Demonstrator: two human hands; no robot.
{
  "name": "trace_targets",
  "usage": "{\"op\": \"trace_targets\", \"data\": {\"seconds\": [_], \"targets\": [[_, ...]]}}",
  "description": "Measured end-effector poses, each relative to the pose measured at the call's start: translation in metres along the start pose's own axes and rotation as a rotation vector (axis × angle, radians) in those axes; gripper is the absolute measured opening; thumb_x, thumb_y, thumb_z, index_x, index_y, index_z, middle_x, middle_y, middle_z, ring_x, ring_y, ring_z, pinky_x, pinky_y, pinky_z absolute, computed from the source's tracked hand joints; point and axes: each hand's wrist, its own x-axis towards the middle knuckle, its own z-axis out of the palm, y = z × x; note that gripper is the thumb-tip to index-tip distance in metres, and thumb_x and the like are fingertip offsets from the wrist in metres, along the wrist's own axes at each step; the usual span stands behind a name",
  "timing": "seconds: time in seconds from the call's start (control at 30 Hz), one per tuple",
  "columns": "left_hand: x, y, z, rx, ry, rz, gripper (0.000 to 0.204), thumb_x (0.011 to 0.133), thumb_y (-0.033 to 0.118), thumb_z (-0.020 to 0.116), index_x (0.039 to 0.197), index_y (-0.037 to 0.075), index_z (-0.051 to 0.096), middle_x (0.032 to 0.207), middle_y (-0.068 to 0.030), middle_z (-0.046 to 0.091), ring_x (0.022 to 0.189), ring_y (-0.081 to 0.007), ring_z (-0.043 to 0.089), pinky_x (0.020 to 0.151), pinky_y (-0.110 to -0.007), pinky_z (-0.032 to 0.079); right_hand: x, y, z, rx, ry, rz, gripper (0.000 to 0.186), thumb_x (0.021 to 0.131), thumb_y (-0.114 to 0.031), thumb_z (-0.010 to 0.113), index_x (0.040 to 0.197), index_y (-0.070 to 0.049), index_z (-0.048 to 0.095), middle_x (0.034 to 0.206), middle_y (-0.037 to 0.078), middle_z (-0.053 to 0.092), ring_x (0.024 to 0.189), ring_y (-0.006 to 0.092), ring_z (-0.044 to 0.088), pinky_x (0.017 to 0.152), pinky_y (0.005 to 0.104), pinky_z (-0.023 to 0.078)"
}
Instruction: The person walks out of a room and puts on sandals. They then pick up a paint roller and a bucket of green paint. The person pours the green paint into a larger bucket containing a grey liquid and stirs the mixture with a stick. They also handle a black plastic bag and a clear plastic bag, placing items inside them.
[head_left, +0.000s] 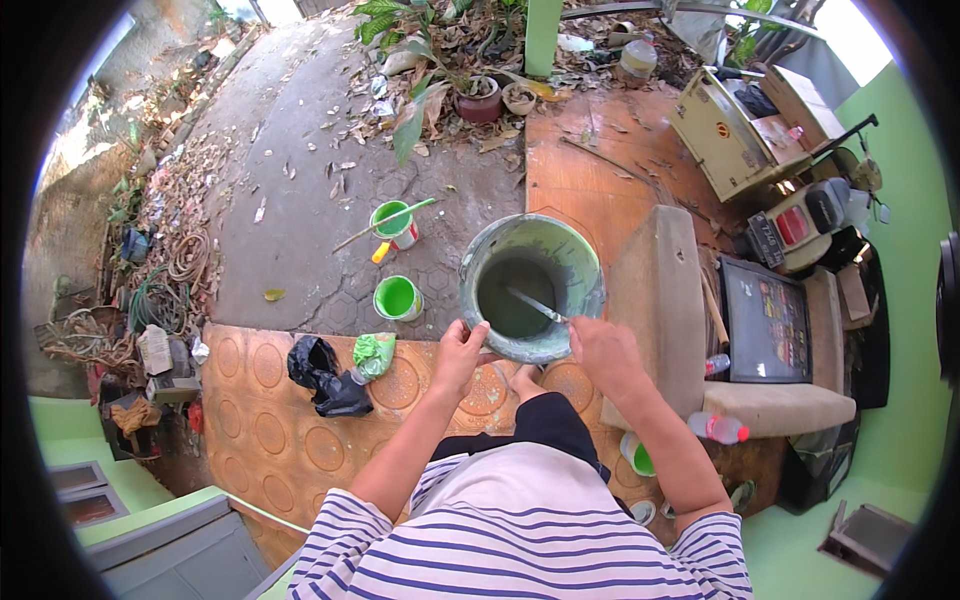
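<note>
With my left hand (pixel 462 355) I grip the near left rim of a paint-streaked bucket (pixel 575 255), which holds murky dark liquid. My right hand (pixel 600 350), at the bucket's near right, is closed on a thin metal tool (pixel 532 301) that reaches into it; its far end is in the liquid or just over it, I cannot tell which. Left of the bucket stand two tins of bright green paint (pixel 398 300) (pixel 400 232), the farther with a stick (pixel 350 240) across it and a yellow handle (pixel 381 253) beside it.
A black plastic bag (pixel 325 385) and a green bag (pixel 372 355) lie on orange tiles. At right are worn cushioned furniture (pixel 650 310), bottles (pixel 718 428), another paint tin (pixel 637 455) and a scooter (pixel 805 225). Potted plants (pixel 478 100) are ahead; coiled hoses (pixel 188 255) and debris line the left.
</note>
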Motion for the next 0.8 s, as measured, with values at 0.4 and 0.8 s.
{"op": "trace_targets", "data": {"seconds": [0.4,0.8], "targets": [[0.136,0.094,0.113,0.001,0.072,0.164,0.016,0.095,0.013,0.059,0.106,0.001,0.057,0.099,-0.0048,0.063,0.085,-0.0120,0.063,0.068,-0.033,0.061,0.150,0.113,-0.055,0.124,0.012,-0.054,0.018,0.093,-0.021,0.055,0.093,-0.006,0.064,0.080,0.015,0.068,0.074,0.0329,0.067,0.066,0.0422,0.053],[0.319,0.127,0.193,0.098,0.118,0.187,0.022,0.091,0.017,0.067,0.098,-0.002,0.059,0.096,-0.0108,0.066,0.084,-0.0140,0.064,0.071,-0.028,0.052,0.299,0.228,-0.063,0.071,0.029,0.116,0.020,0.094,-0.023,0.054,0.100,-0.007,0.065,0.086,0.017,0.068,0.079,0.0355,0.066,0.071,0.0460,0.051]]}}
